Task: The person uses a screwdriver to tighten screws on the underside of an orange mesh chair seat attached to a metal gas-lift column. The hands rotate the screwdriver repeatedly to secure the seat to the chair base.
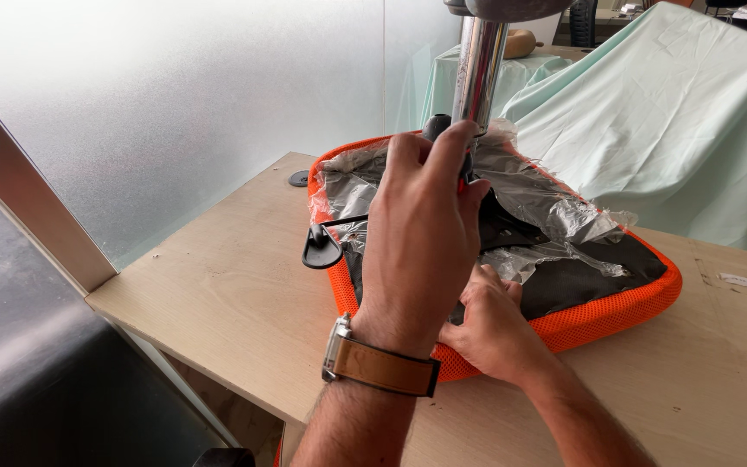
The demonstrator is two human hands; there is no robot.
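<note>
Nearest to me, the person's left hand [421, 229], a brown-strapped watch [379, 363] on its wrist, is raised over the work with its fingers [451, 147] closed around the lower end of a shiny metal column [480, 69]. Just below and beside it, the right hand [490, 333] rests on the near edge of an upturned orange mesh chair seat [616, 316], its fingers curled against the black underside; whether they grip anything I cannot tell. The seat lies flat on the pale wooden desk [218, 285], toward its far side, and the column stands upright out of the middle of the seat's base. Judging by this, the column looks seated in its socket while wrapping is only partly off: torn clear plastic film [555, 207] clings across the black base, and a black lever [322, 246] sticks out at the left edge. Beyond the desk, pale green cloth [676, 121] drapes over furniture, beside a frosted glass wall [175, 104]
</note>
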